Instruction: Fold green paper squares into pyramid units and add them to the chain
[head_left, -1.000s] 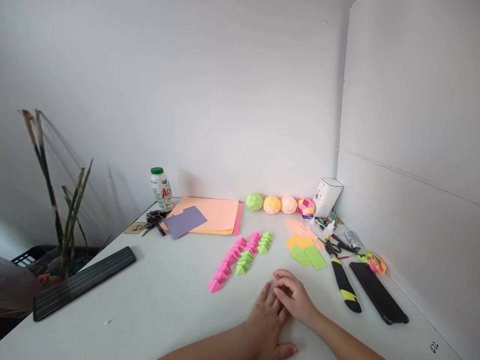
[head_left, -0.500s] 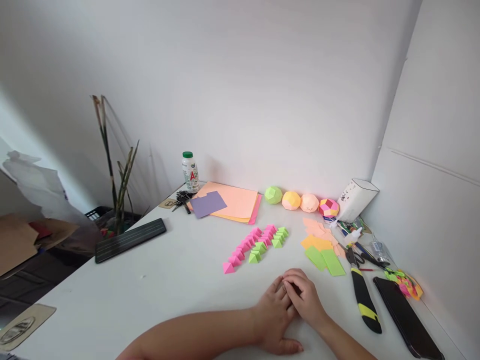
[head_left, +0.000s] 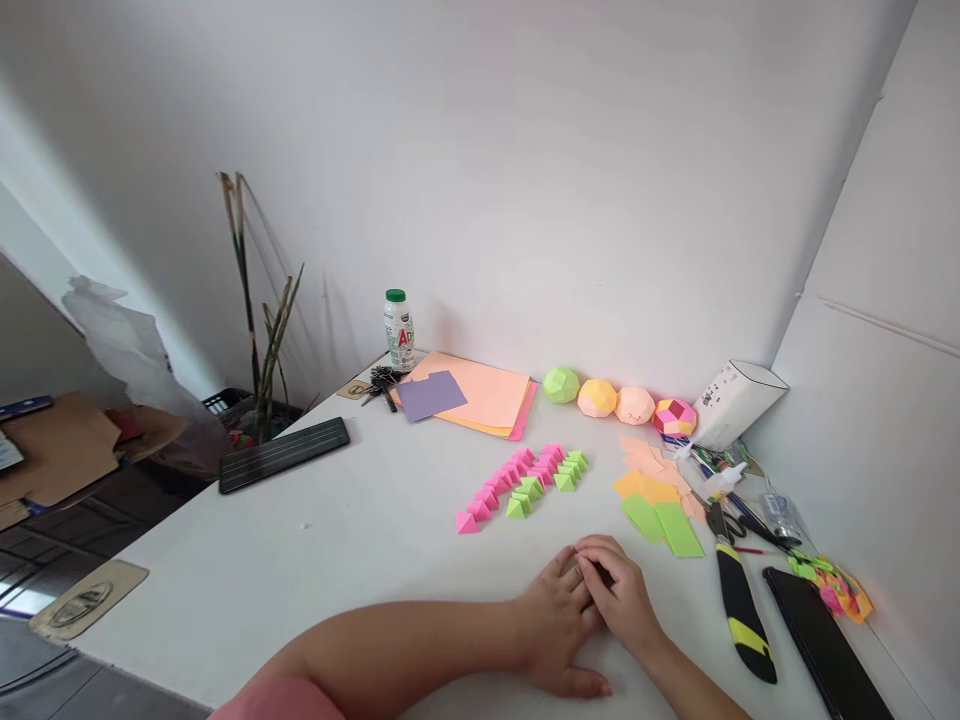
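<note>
My left hand (head_left: 553,622) lies flat on the white table (head_left: 352,550), fingers stretched forward. My right hand (head_left: 621,590) rests over its fingertips, fingers curled loosely; I see nothing held in either. Just ahead are two rows of folded paper pieces, pink (head_left: 504,484) and green (head_left: 551,480). Flat green paper slips (head_left: 666,522) and orange ones (head_left: 645,487) lie to the right of the hands.
A black-and-yellow utility knife (head_left: 741,612), a black phone (head_left: 825,645) and scissors (head_left: 724,518) lie at the right. Paper balls (head_left: 598,397), a white box (head_left: 736,403), coloured sheets (head_left: 480,396), a bottle (head_left: 399,329), keys (head_left: 380,380) and a black bar (head_left: 285,454) stand farther back.
The view has swung left, showing more of the room at the left edge. Both hands stay together on the table in much the same pose.
</note>
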